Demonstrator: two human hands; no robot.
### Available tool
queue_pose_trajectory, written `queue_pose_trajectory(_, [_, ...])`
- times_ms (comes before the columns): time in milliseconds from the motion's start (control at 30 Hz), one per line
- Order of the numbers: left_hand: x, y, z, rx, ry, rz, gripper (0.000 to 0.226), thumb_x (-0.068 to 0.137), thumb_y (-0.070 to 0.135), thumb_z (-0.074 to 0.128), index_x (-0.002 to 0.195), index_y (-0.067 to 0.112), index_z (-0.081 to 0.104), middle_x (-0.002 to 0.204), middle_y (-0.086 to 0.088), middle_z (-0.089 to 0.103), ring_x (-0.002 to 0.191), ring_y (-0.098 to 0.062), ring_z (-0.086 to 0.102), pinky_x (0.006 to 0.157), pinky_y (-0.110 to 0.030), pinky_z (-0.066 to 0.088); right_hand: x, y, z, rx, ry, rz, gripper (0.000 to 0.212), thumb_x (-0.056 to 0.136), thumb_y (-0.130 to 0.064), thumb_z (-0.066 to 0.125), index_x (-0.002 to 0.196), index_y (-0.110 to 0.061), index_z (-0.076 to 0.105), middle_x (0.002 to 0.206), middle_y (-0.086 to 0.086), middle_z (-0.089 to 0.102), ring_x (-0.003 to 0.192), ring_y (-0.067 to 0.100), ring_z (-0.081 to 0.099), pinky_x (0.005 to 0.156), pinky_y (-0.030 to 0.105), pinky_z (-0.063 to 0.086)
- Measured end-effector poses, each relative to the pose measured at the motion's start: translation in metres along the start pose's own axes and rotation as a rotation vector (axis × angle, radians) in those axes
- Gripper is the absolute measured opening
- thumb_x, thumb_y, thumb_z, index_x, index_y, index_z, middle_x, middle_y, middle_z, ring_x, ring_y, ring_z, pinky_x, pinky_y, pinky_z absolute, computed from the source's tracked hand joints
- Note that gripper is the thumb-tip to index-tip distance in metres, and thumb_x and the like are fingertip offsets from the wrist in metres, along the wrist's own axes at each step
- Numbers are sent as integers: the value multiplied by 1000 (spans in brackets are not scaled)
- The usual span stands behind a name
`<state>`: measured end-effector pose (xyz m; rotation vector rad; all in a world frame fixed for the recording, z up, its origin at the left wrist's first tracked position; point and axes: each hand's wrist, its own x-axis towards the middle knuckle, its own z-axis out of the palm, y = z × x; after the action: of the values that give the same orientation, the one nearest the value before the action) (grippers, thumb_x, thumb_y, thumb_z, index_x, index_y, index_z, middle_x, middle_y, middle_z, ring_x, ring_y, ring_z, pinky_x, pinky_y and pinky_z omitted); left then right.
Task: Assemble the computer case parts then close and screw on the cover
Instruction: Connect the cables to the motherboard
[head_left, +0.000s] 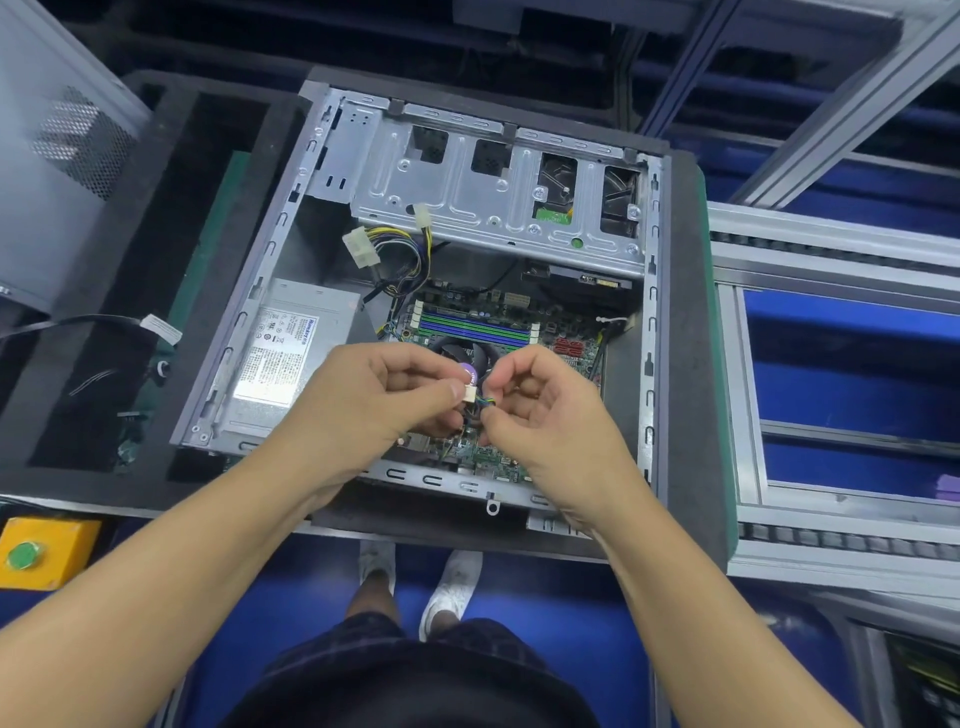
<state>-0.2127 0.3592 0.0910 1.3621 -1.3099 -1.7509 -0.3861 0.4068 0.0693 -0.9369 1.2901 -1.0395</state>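
Observation:
An open grey computer case (652, 332) lies on its side on a black foam pad. Inside are a motherboard (483, 317), a CPU fan (467, 358) partly hidden by my hands, a silver power supply (291, 343) and a metal drive cage (467, 176). My left hand (374, 410) pinches a small white fan connector (469, 394) above the fan. My right hand (540, 410) pinches the thin coloured wires (491, 410) just behind that connector. Loose yellow and black power cables with white plugs (361, 247) hang near the cage.
The grey side cover (57, 156) with a mesh vent stands at the far left. A black cable with a white label (161, 328) lies on the foam tray (130, 291). A yellow box with a green button (36, 553) sits at the front left. Aluminium conveyor rails (831, 260) run on the right.

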Motion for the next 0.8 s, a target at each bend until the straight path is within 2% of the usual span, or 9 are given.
queue_pose_trajectory(67, [0, 1, -1, -8, -27, -13, 16, 83, 5, 74, 83, 20, 80, 78, -12, 75, 71, -22, 74, 64, -24, 59, 0, 0, 0, 7, 8, -3, 28, 77, 3, 64, 88, -22, 62, 87, -1, 61, 81, 15, 57, 78, 44, 53])
queue_pose_trajectory(167, [0, 2, -3, 6, -75, -10, 9, 74, 17, 81, 83, 20, 79, 81, -11, 76, 77, -21, 75, 67, -22, 58, -1, -1, -2, 35, 7, 6, 34, 84, 15, 64, 90, -19, 61, 86, 1, 61, 79, 16, 57, 72, 32, 50])
queue_pose_trajectory(267, [-1, -1, -4, 115, -90, 32, 27, 61, 38, 87, 82, 23, 79, 78, -5, 76, 73, -12, 72, 68, -19, 56, -1, -1, -3, 55, 24, 22, 34, 87, 17, 64, 90, -17, 60, 88, 5, 61, 78, 17, 57, 69, 30, 49])
queue_pose_trajectory(367, [-2, -6, -4, 223, -66, 108, 32, 58, 48, 91, 79, 27, 77, 80, 1, 74, 75, -11, 71, 73, -23, 58, -2, -2, -4, 56, 38, 13, 36, 85, 18, 64, 89, -17, 60, 86, 2, 63, 77, 14, 58, 69, 27, 51])
queue_pose_trajectory(500, [-1, -9, -3, 299, -63, 176, 27, 59, 46, 83, 76, 29, 73, 99, 12, 70, 87, -10, 71, 79, -25, 58, -2, -3, -1, 45, 49, -14, 36, 84, 18, 67, 86, -17, 60, 83, 0, 64, 76, 12, 59, 73, 26, 53])
queue_pose_trajectory(633, [0, -9, -2, 212, -87, 124, 34, 55, 40, 88, 79, 29, 65, 89, 3, 72, 78, -15, 72, 72, -31, 61, -3, -2, 0, -6, 49, -65, 35, 84, 17, 69, 84, -17, 61, 85, 1, 65, 76, 13, 58, 72, 24, 53])
queue_pose_trajectory(733, [2, -7, -4, 170, -107, 137, 44, 53, 34, 93, 88, 31, 66, 87, 4, 71, 76, -13, 69, 73, -29, 61, -4, -2, 0, -29, -10, -80, 34, 86, 14, 70, 87, -19, 66, 84, -12, 68, 79, 8, 63, 76, 21, 55])
queue_pose_trajectory(800, [3, -7, -4, 168, -113, 128, 45, 54, 33, 96, 90, 30, 69, 87, 4, 71, 78, -15, 69, 77, -32, 60, -4, -2, 0, -34, -44, -84, 34, 88, 13, 69, 89, -21, 67, 88, -15, 69, 83, 4, 66, 79, 20, 54])
